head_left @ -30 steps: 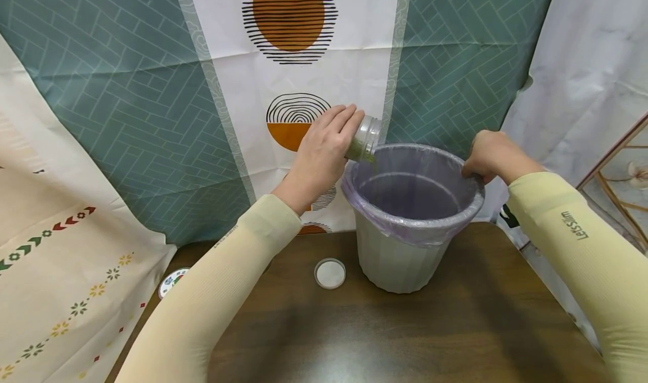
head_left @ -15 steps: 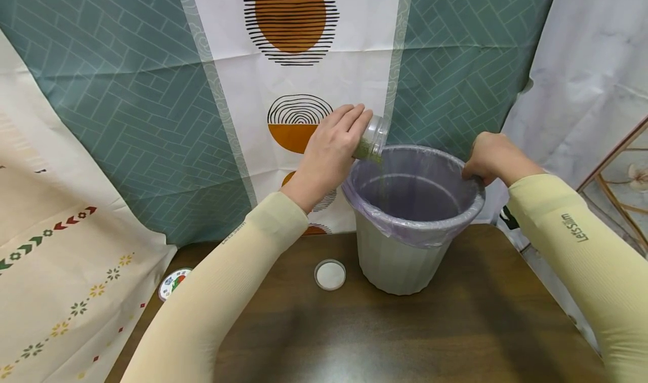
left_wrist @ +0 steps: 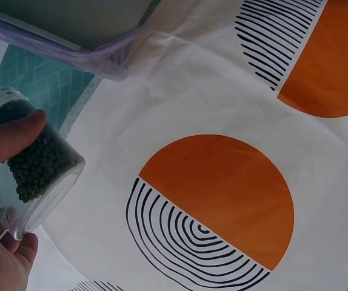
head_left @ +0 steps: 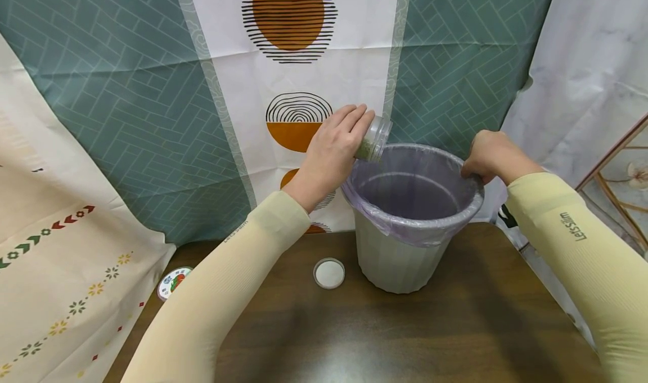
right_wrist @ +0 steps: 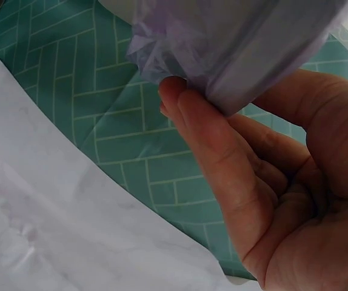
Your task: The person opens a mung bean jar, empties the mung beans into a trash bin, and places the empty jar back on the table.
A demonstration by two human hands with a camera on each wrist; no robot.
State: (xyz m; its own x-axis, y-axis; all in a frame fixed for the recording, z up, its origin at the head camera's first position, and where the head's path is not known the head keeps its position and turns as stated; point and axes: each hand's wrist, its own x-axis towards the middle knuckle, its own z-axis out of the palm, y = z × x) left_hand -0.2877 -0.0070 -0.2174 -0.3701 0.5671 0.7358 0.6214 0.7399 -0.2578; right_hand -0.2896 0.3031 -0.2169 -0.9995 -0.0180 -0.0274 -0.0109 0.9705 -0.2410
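My left hand grips a clear plastic jar, tilted so its open mouth points right over the near-left rim of a trash can. Small green beans lie along the jar's lower side in the left wrist view. A thin purple bag lines the grey can and folds over its rim. On the right, my right hand pinches the bag-covered rim between thumb and fingers. The can's inside looks dark, and its bottom is hidden from the head view.
A round clear lid with a white inside lies on the brown wooden table, left of the can. A round printed disc sits at the table's left edge, partly behind my left sleeve. Patterned cloths hang behind.
The jar has moved slightly right, further over the can. Half a second ago a thin stream of beans fell from it; now none shows falling. My right hand keeps its hold.
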